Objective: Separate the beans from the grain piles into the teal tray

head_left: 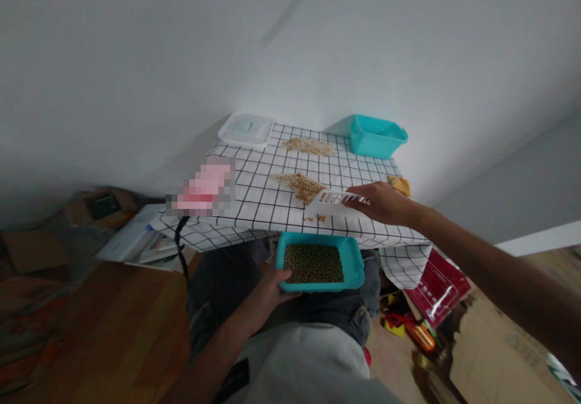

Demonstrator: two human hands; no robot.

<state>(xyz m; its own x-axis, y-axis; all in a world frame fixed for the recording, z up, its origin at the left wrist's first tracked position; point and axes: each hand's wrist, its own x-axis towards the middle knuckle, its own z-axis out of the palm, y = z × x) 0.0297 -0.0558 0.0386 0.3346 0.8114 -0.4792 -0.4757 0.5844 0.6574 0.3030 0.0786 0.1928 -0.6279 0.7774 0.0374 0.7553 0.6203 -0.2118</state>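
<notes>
My left hand (267, 292) grips the near left corner of a teal tray (351, 252) filled with small green beans, held over my lap just below the table edge. My right hand (385, 203) is closed on the handle of a white slotted scoop (329, 201), whose front rests on the checked tablecloth (267, 204) next to a pile of tan beans (302, 186). A few loose tan beans lie by the scoop near the table edge.
A second pile of tan beans (308, 146) lies further back. An empty teal tub (376, 135) stands at the far right, a clear lidded box (246, 130) at the far left, a pink blurred item (204, 189) on the left edge. Clutter and cardboard (494, 346) fill the floor.
</notes>
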